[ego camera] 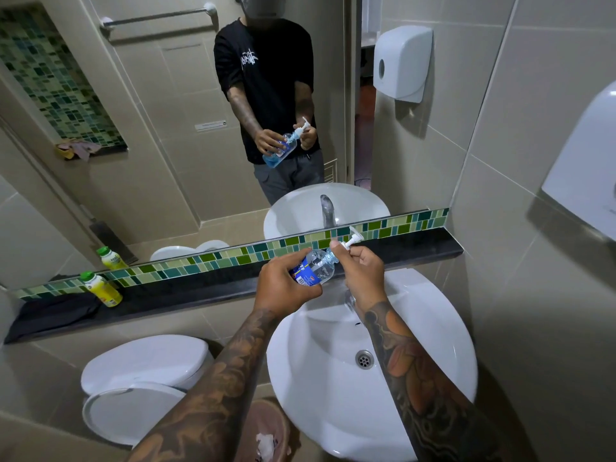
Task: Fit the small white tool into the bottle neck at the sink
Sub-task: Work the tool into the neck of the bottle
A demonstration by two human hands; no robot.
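Observation:
Above the back of the white sink [443, 371], my left hand [283, 288] grips a clear plastic bottle [316, 266] with a blue label, tilted with its neck up and to the right. My right hand [361, 270] pinches the small white pump tool [351, 240] at the bottle's neck. The pump's tube runs inside the bottle, and its nozzle head sticks out past my fingers. The mirror shows blue liquid in the bottle's lower end. The tap is mostly hidden behind my right hand.
A dark ledge [200, 291] runs under the mirror, with a yellow bottle with a green cap [101, 288] and a dark cloth [53, 316] at its left. A toilet [140, 381] stands left of the sink. A bin [266, 431] sits below. White dispensers [401, 63] hang on the right wall.

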